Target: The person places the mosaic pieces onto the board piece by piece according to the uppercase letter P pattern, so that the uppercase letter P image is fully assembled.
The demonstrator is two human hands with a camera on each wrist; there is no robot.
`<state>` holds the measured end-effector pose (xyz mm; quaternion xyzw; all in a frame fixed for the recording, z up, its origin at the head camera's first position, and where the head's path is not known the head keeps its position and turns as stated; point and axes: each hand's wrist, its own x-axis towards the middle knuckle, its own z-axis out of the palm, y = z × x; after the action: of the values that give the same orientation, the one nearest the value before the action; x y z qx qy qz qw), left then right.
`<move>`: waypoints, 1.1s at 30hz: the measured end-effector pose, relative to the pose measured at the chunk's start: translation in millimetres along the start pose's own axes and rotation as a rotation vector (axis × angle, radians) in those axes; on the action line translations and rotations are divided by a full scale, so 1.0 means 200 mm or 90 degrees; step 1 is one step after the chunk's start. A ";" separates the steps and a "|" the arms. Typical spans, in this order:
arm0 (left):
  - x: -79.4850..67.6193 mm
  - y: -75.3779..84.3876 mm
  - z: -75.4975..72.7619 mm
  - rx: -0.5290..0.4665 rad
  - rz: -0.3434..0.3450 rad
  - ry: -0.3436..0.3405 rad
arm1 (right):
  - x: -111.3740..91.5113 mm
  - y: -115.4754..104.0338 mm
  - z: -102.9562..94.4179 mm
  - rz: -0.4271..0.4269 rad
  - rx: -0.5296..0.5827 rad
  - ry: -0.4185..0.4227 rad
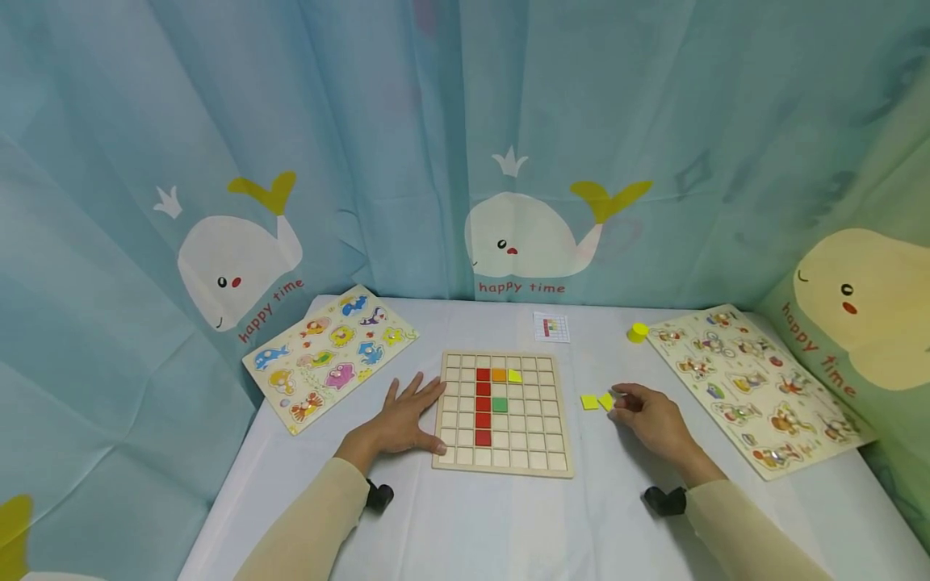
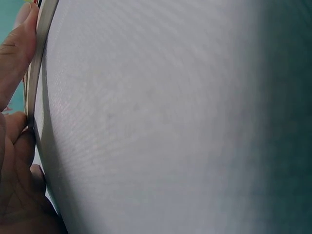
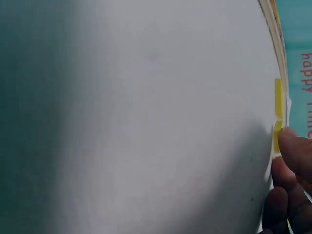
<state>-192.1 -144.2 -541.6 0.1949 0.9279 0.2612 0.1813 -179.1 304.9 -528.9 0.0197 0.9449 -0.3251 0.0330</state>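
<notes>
A square wooden grid board (image 1: 508,473) lies on the table, with a column of red tiles (image 1: 483,406), an orange tile (image 1: 499,375), a yellow tile (image 1: 514,376) and a green tile (image 1: 500,405) in its cells. My left hand (image 1: 400,418) rests with spread fingers along the board's left edge, thumb near the lower corner. Right of the board, my right hand (image 1: 650,420) pinches the edge of a small yellow square tile (image 1: 606,401) with thumb and fingertips, the thumb also visible against this tile (image 3: 278,137) in the right wrist view. Beside it lies another yellow tile (image 1: 588,402).
Behind the board lies a small pattern card (image 1: 552,328). A yellow cylinder (image 1: 638,332) stands near the right animal puzzle board (image 1: 756,387). Another puzzle board (image 1: 330,359) with sea creatures lies at the left. A blue whale-print curtain (image 1: 407,161) encloses the white table (image 1: 465,524).
</notes>
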 end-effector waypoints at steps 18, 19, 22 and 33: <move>0.00 0.00 -0.01 0.005 -0.006 -0.005 | 0.03 0.00 0.02 -0.021 -0.024 -0.001; 0.00 0.00 -0.01 0.007 -0.009 -0.006 | 0.03 0.00 0.03 -0.025 -0.025 0.001; 0.00 0.00 0.00 0.004 -0.009 -0.002 | 0.03 0.00 0.04 -0.023 -0.022 0.007; 0.00 0.01 0.00 0.001 -0.009 -0.002 | 0.03 0.04 0.03 -0.023 0.001 -0.002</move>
<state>-191.4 -143.3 -539.6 0.1884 0.9291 0.2592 0.1844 -184.5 307.6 -538.6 0.0018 0.9449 -0.3261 0.0286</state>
